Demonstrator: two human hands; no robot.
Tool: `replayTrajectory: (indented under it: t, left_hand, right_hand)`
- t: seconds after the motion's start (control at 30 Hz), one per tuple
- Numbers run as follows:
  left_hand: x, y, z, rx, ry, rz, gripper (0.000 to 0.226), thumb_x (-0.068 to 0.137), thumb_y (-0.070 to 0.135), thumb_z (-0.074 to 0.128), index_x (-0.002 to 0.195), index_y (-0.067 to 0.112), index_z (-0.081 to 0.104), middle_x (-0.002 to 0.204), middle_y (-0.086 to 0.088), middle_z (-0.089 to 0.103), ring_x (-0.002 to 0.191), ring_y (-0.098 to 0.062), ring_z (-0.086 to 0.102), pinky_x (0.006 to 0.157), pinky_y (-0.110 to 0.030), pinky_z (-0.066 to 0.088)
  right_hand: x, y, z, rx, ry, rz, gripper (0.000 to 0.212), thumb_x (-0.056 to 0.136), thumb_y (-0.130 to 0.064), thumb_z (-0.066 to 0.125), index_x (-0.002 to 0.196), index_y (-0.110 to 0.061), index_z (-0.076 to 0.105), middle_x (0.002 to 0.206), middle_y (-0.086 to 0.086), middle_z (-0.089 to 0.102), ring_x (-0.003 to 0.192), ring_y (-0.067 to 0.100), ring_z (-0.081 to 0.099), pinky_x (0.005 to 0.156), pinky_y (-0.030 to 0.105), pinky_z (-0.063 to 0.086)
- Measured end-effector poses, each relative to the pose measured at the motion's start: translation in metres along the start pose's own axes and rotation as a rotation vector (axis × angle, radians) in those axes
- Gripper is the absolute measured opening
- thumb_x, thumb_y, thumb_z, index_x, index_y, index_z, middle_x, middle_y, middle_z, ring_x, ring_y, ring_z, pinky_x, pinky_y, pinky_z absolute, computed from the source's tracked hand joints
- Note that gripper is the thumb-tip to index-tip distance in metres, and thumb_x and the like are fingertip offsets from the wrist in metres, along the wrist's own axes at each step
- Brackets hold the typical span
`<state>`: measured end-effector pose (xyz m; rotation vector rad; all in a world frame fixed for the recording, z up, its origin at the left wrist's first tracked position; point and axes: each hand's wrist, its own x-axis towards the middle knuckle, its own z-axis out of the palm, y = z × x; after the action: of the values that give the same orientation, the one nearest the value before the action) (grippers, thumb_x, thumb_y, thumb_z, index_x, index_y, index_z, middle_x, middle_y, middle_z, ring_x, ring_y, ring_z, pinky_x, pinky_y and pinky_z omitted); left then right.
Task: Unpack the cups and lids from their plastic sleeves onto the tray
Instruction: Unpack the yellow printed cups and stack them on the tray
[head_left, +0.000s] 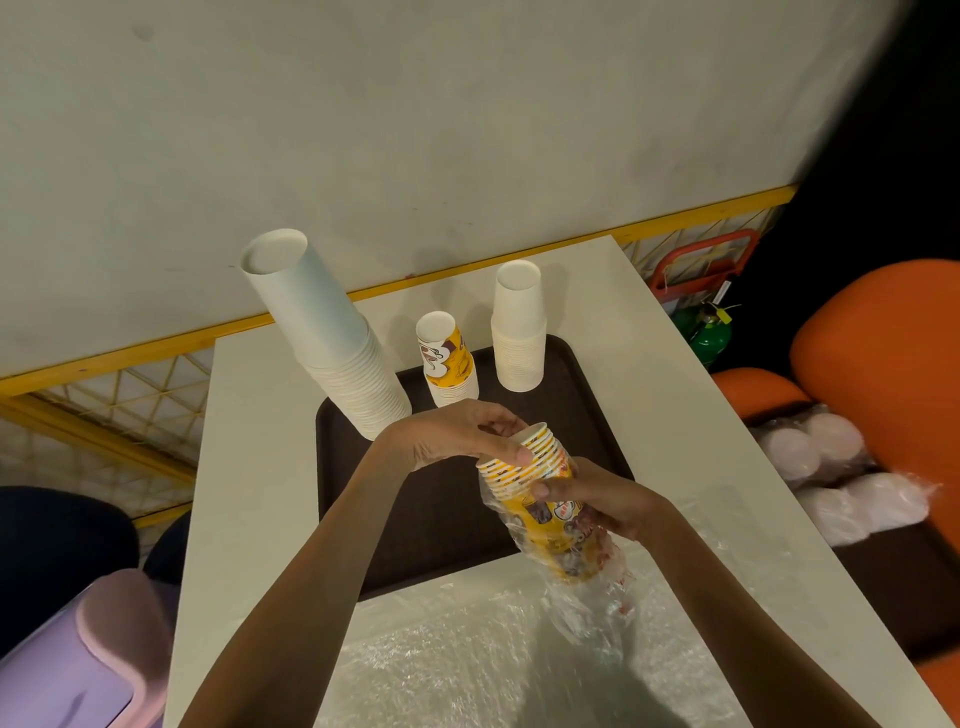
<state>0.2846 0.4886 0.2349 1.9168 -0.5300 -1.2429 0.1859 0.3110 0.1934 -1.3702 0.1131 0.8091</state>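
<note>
Left hand (457, 434) pinched the yellow cups (543, 462) by the rims; right hand (597, 501) clutched the plastic sleeve (584, 592); next, I judged, pull them free onto the tray (358, 467).

My white table (649, 364) stands against a pale wall (415, 130) edged by a yellow rail (156, 348); orange seats (883, 338) at my right, in dim light.
</note>
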Motion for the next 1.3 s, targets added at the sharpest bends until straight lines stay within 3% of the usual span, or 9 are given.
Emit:
replayTrajectory:
  t: [0.17, 0.43, 0.6, 0.77, 0.9, 0.97, 1.07, 1.17, 1.3]
  left_hand:
    - [0.0, 0.004, 0.001, 0.027, -0.005, -0.017, 0.116, 0.022, 0.083, 0.073, 0.118, 0.021, 0.052, 0.113, 0.006, 0.06, 0.11, -0.016, 0.059, 0.093, -0.024, 0.049]
    - [-0.001, 0.005, 0.001, 0.016, 0.003, -0.048, 0.103, 0.024, 0.078, 0.077, 0.109, 0.023, 0.056, 0.11, 0.006, 0.063, 0.107, -0.015, 0.061, 0.094, -0.024, 0.049]
    - [-0.004, 0.008, 0.002, -0.029, 0.032, -0.099, 0.075, 0.057, 0.049, 0.071, 0.12, 0.014, 0.05, 0.12, -0.003, 0.059, 0.116, -0.022, 0.057, 0.102, -0.032, 0.046]
    - [-0.005, 0.008, 0.001, -0.065, 0.087, -0.127, 0.048, 0.082, 0.035, 0.07, 0.121, 0.016, 0.05, 0.12, -0.002, 0.057, 0.115, -0.018, 0.055, 0.101, -0.03, 0.045]
    - [-0.004, 0.007, -0.004, -0.127, 0.26, -0.072, 0.03, 0.088, 0.034, 0.063, 0.113, 0.021, 0.053, 0.119, -0.006, 0.06, 0.113, -0.022, 0.058, 0.102, -0.037, 0.045]
    - [-0.006, 0.005, -0.008, -0.231, 0.37, -0.028, 0.019, 0.089, 0.034, 0.061, 0.105, 0.024, 0.056, 0.12, -0.008, 0.061, 0.113, -0.023, 0.059, 0.103, -0.041, 0.045]
    - [-0.007, -0.005, -0.017, -0.375, 0.486, 0.03, 0.025, 0.084, 0.04, 0.065, 0.104, 0.027, 0.056, 0.116, -0.007, 0.065, 0.11, -0.024, 0.062, 0.101, -0.041, 0.047]
    - [-0.011, -0.012, -0.017, -0.407, 0.441, 0.026, 0.032, 0.089, 0.031, 0.057, 0.118, 0.02, 0.052, 0.108, -0.003, 0.067, 0.1, -0.018, 0.065, 0.088, -0.027, 0.053]
    - [-0.013, -0.025, -0.009, -0.374, 0.305, -0.06, 0.066, 0.078, 0.036, 0.069, 0.134, 0.014, 0.043, 0.117, -0.004, 0.064, 0.106, -0.016, 0.061, 0.092, -0.027, 0.048]
  right_hand:
    - [-0.003, 0.0, -0.001, 0.003, -0.022, -0.001, 0.1, 0.021, -0.064, 0.088, 0.107, -0.023, 0.057, 0.09, -0.01, 0.074, 0.086, 0.007, 0.07, 0.068, 0.018, 0.053]
    - [-0.005, -0.002, 0.0, 0.009, -0.031, -0.003, 0.1, 0.019, -0.065, 0.087, 0.105, -0.023, 0.057, 0.087, -0.012, 0.074, 0.084, 0.006, 0.07, 0.067, 0.017, 0.053]
    - [-0.005, -0.002, 0.002, 0.029, -0.031, -0.022, 0.097, 0.023, -0.063, 0.088, 0.107, -0.024, 0.058, 0.091, -0.012, 0.073, 0.088, 0.006, 0.07, 0.069, 0.017, 0.053]
    - [-0.006, -0.001, 0.002, 0.046, -0.007, -0.025, 0.095, 0.024, -0.062, 0.088, 0.106, -0.024, 0.059, 0.093, -0.011, 0.073, 0.088, 0.007, 0.07, 0.069, 0.017, 0.053]
    - [-0.008, 0.001, 0.0, 0.067, 0.053, -0.012, 0.075, 0.047, -0.051, 0.086, 0.111, -0.023, 0.059, 0.103, 0.0, 0.072, 0.088, 0.01, 0.07, 0.075, 0.023, 0.057]
    - [-0.01, 0.002, -0.003, 0.104, 0.09, -0.021, 0.081, 0.046, -0.05, 0.086, 0.116, -0.02, 0.058, 0.099, -0.001, 0.073, 0.088, 0.011, 0.071, 0.072, 0.022, 0.056]
    - [-0.012, 0.004, -0.01, 0.206, 0.152, -0.034, 0.092, 0.029, -0.057, 0.09, 0.109, -0.022, 0.062, 0.094, -0.001, 0.075, 0.085, 0.014, 0.072, 0.066, 0.023, 0.056]
    - [-0.012, 0.003, -0.015, 0.287, 0.227, -0.03, 0.06, 0.066, -0.045, 0.078, 0.115, -0.017, 0.06, 0.092, 0.002, 0.075, 0.082, 0.017, 0.071, 0.071, 0.028, 0.057]
    - [-0.011, 0.001, -0.015, 0.325, 0.274, -0.039, 0.029, 0.077, -0.031, 0.059, 0.102, -0.018, 0.062, 0.087, 0.002, 0.075, 0.078, 0.016, 0.072, 0.068, 0.027, 0.058]
